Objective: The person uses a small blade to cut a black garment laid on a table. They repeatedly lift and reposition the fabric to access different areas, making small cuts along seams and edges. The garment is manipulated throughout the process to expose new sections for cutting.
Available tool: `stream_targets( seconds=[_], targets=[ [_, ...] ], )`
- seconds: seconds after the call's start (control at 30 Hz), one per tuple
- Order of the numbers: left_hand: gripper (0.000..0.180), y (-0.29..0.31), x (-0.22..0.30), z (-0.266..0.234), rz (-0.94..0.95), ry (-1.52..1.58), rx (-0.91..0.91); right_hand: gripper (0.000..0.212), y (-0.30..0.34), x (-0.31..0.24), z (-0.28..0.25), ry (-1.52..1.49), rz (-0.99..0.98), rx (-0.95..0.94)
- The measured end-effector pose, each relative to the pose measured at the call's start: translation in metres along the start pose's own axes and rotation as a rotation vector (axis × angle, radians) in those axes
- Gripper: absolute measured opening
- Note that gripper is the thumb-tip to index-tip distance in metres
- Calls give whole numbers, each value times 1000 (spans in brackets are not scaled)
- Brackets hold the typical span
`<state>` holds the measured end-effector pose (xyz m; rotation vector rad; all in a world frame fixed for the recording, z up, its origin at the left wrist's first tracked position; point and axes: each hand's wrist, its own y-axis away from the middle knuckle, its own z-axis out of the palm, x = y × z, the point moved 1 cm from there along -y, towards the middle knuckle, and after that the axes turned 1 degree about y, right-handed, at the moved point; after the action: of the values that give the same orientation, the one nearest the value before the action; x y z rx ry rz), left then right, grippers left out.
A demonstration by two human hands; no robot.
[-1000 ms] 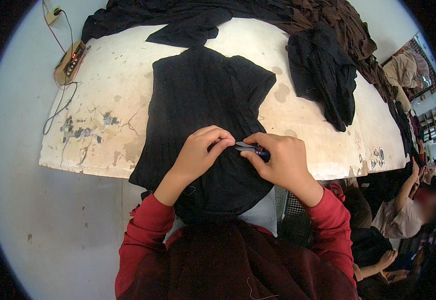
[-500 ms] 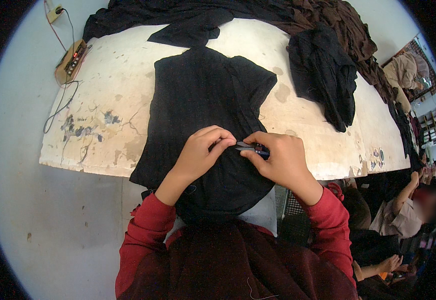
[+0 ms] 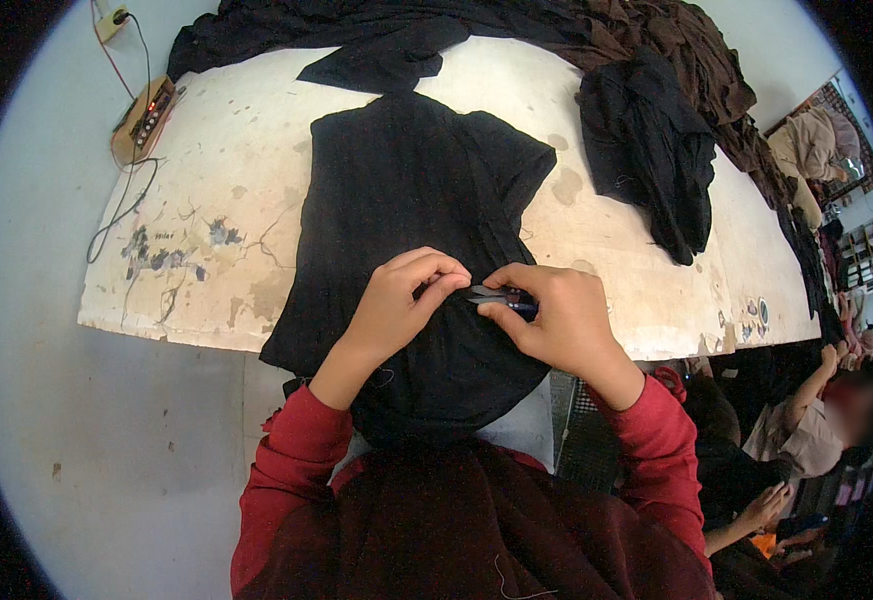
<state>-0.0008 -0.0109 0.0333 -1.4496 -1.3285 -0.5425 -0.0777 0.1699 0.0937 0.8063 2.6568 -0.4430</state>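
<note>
A black cloth garment [image 3: 386,190] lies spread over the table and hangs past its front edge toward me. Above its near part, my left hand [image 3: 406,300] is closed in a pinch with thumb and forefinger together. The black cloth seems to be caught at those fingertips, though any thread there is too small to make out. My right hand [image 3: 556,310] grips a small pair of thread snips [image 3: 501,297] between thumb and fingers. Their blades point left and reach close to my left fingertips.
The pale, stained table [image 3: 236,190] has a curved front edge. A crumpled black cloth [image 3: 646,150] lies on the right, with black and brown cloth heaped along the back. A small box with lights [image 3: 146,120] and a cable sits at far left. Other people [image 3: 806,430] sit at right.
The snips' blades have come closer together and slightly left, nearer my left fingertips. My left hand has barely moved. At the right, another person's hand has shifted.
</note>
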Motion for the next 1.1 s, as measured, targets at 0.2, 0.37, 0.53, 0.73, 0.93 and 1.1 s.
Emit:
stream_targets(
  seconds=[0.2,0.37,0.53,0.73,0.93,1.1],
  targets=[
    [14,1,-4,1,31,20,8,20,-4,-4,3,10,4,-36],
    [12,4,-2,-5,30,-82,13,22,-1,2,2,14,64,-11],
    [16,11,10,-13,73,-287,-95,27,7,13,-2,-81,155,58],
    [13,12,-4,-15,83,-272,-105,28,11,5,2,-99,136,3],
    [13,8,6,-17,100,-215,-43,21,7,-9,5,-70,21,68],
    [13,8,6,-15,125,-197,-13,18,6,-8,10,35,-27,67]
  ],
)
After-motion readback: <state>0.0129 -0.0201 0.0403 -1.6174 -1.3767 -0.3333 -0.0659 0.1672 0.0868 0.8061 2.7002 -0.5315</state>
